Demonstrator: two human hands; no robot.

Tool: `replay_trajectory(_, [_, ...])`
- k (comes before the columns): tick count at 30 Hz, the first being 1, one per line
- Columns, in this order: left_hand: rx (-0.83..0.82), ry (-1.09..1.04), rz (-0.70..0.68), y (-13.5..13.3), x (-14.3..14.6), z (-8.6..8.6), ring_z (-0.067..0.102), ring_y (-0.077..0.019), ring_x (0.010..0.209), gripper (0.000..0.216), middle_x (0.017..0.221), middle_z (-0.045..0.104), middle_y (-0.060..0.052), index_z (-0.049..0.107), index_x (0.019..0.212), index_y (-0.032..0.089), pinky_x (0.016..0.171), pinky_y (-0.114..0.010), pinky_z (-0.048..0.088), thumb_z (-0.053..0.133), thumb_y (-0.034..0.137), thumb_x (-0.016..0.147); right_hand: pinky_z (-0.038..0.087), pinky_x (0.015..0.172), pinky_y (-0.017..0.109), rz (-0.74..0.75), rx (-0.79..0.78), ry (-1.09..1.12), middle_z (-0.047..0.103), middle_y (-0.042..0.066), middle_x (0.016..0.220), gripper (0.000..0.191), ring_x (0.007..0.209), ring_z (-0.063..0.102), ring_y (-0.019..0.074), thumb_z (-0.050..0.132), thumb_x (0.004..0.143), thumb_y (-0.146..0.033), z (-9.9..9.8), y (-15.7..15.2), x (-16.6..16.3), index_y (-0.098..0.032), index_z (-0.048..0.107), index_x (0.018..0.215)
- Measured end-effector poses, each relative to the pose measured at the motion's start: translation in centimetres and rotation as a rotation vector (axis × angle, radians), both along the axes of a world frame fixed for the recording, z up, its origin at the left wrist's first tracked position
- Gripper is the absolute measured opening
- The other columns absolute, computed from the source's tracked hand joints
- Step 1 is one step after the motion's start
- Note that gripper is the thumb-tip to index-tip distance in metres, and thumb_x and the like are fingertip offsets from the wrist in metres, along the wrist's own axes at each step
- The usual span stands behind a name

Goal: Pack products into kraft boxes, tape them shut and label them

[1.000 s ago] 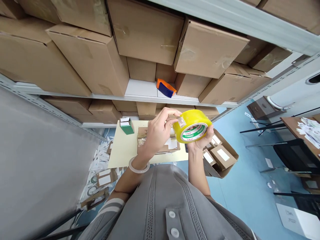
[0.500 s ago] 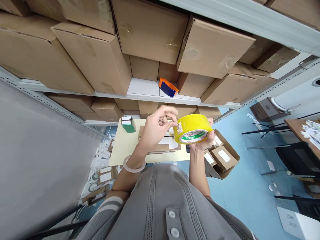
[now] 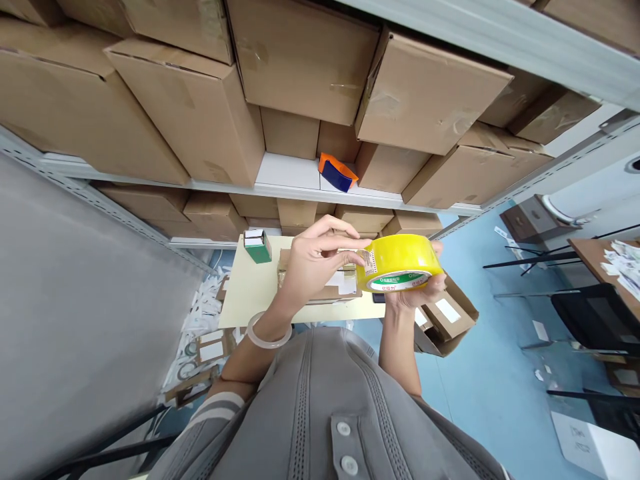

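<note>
right hand (image 3: 417, 297) gripping yellow tape roll (image 3: 399, 262), frame centre | left hand (image 3: 315, 260) pinching its label | cardboard boxes (image 3: 190, 107) filling upper frame

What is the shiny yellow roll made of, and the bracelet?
The yellow roll of packing tape looks like glossy, see-through plastic film wound on a printed core. The pale ring bracelet on the left wrist looks smooth and milky, maybe jade, glass or plastic; the picture cannot settle it.
</note>
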State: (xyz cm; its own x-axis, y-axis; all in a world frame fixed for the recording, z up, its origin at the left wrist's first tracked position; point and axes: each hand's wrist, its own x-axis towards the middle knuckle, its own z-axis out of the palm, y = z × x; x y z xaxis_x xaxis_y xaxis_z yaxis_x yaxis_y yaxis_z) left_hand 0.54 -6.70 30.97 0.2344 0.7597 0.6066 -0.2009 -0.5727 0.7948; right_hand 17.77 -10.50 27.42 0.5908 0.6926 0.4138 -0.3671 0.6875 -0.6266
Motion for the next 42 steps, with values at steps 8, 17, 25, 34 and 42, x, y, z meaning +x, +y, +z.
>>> replay_trajectory(8, [0.046,-0.026,-0.012,-0.5,0.0,0.4,0.059,-0.0090,0.070,0.008,0.090,0.064,-0.002,0.080,0.083,0.028,0.057,-0.023,0.053,0.076,0.035,0.081,0.047,0.064,0.033,-0.010,-0.073,0.009,0.044,-0.002,0.084,0.043,0.072,0.049,0.0167,0.067,0.057,-0.062,-0.1,-0.1,0.0,-0.027,0.053,0.078])
replay_trajectory(17, [0.120,0.116,0.147,-1.4,-0.4,1.5,0.046,-0.0066,0.059,0.005,0.081,0.063,0.000,0.079,0.077,0.026,0.048,-0.022,0.035,0.078,0.031,0.080,0.043,0.064,0.032,0.028,-0.029,0.007,0.041,-0.002,0.080,0.042,0.074,0.046,0.0172,0.067,0.056,-0.059,-0.5,0.3,0.5,-0.027,0.053,0.077])
replay_trajectory(25, [-0.001,0.311,0.194,-3.3,-1.0,2.5,0.041,-0.0056,0.055,0.005,0.090,0.067,0.002,0.078,0.083,0.026,0.050,-0.022,0.038,0.078,0.025,0.078,0.029,0.055,0.027,-0.117,0.148,-0.294,0.031,-0.006,0.066,0.041,0.061,0.029,0.0137,0.069,0.059,-0.059,1.0,0.2,1.2,-0.025,0.052,0.076])
replay_trajectory(34, [-0.094,0.374,0.135,-4.6,-1.2,3.0,0.045,-0.0060,0.058,0.010,0.094,0.067,0.002,0.074,0.081,0.025,0.051,-0.022,0.039,0.077,0.017,0.077,0.028,0.048,0.029,-0.292,0.250,-0.596,0.032,-0.005,0.060,0.047,0.052,0.029,0.0130,0.065,0.059,-0.073,1.3,-0.4,3.2,-0.030,0.056,0.074])
replay_trajectory(42, [-0.079,0.179,0.132,-4.3,-1.1,2.2,0.048,-0.0049,0.058,0.006,0.092,0.067,0.000,0.078,0.086,0.027,0.048,-0.019,0.043,0.076,0.023,0.082,0.031,0.048,0.030,-0.321,0.258,-0.623,0.030,-0.005,0.059,0.049,0.052,0.030,0.0136,0.070,0.060,-0.071,2.0,-0.7,2.7,-0.028,0.049,0.072])
